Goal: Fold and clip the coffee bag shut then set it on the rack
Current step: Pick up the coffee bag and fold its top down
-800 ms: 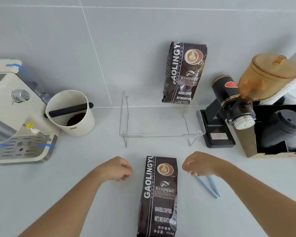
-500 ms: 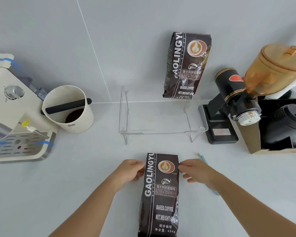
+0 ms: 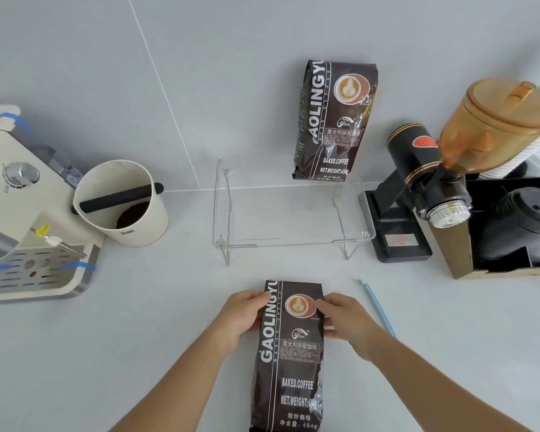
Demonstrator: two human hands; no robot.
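A dark brown coffee bag [image 3: 289, 366] lies flat on the white counter in front of me, its top pointing away. My left hand [image 3: 242, 316] grips the bag's upper left edge. My right hand [image 3: 345, 319] grips its upper right edge, fingers lying over the front. A thin light-blue clip [image 3: 378, 307] lies on the counter just right of my right hand. Behind the bag stands a clear acrylic rack [image 3: 293, 241], with a second coffee bag [image 3: 335, 120] upright on its back right part, against the wall.
A cream knock box [image 3: 122, 204] with a black bar and a cream espresso machine [image 3: 22, 219] stand at the left. At the right are a black grinder [image 3: 418, 194] with an amber hopper [image 3: 496, 126] and a box of black cups [image 3: 518, 229].
Both hands have moved inward from beside the bag and taken hold of its top edges. The camera has shifted a little, so the clip now shows right of my right hand.
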